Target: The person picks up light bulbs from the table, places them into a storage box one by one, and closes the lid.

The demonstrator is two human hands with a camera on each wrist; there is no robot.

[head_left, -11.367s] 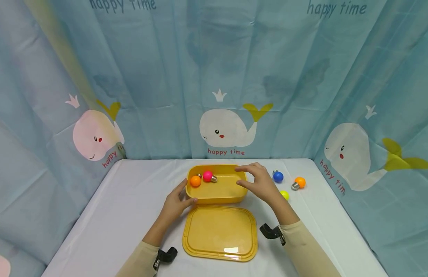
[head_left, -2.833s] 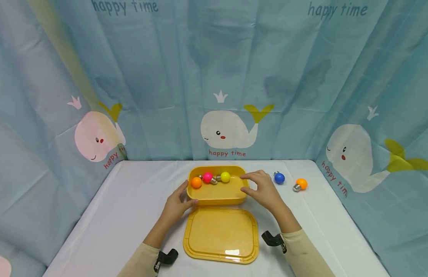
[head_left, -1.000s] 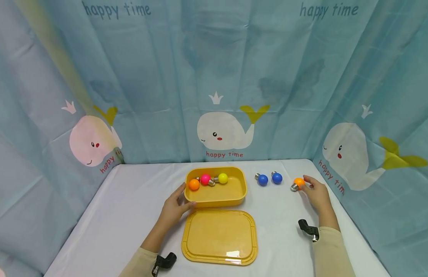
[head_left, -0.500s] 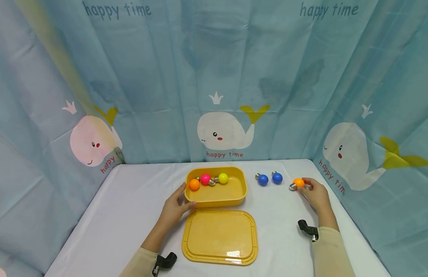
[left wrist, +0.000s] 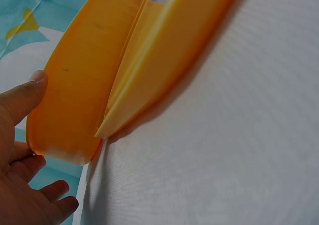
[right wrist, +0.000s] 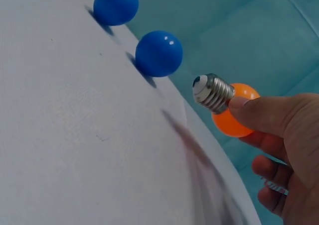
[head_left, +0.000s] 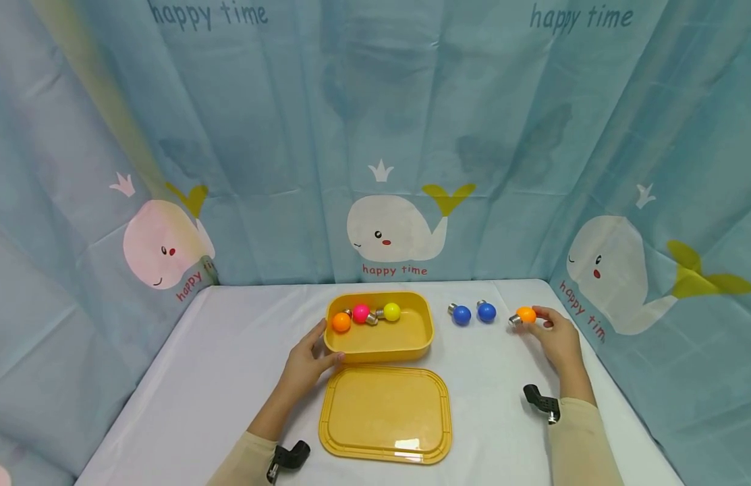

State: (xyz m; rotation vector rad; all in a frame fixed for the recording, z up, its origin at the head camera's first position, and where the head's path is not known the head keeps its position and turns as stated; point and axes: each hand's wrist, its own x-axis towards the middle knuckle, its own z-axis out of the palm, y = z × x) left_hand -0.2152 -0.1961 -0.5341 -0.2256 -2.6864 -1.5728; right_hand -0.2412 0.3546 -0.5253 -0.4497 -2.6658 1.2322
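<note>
1. One orange bulb (head_left: pixel 526 315) is pinched in the right hand (head_left: pixel 556 339), just above the table (head_left: pixel 490 405), far right.
2. Left of it lie two blue bulbs (head_left: pixel 461 315).
3. Left hand (head_left: pixel 303 362) grips the yellow box (head_left: pixel 381 356) at its near left corner.

Head view: from above the near side of the table (head_left: pixel 217 378), facing forward and down, left hand (head_left: pixel 303 361), right hand (head_left: pixel 559 341) and curtain (head_left: pixel 278 169) in frame. Left wrist view: close, tilted, facing the yellow box (left wrist: pixel 75 85), shared with head. Right wrist view: close, tilted, facing the held orange bulb (right wrist: pixel 230 124); head shares both blue bulbs (right wrist: pixel 159 54).
</note>
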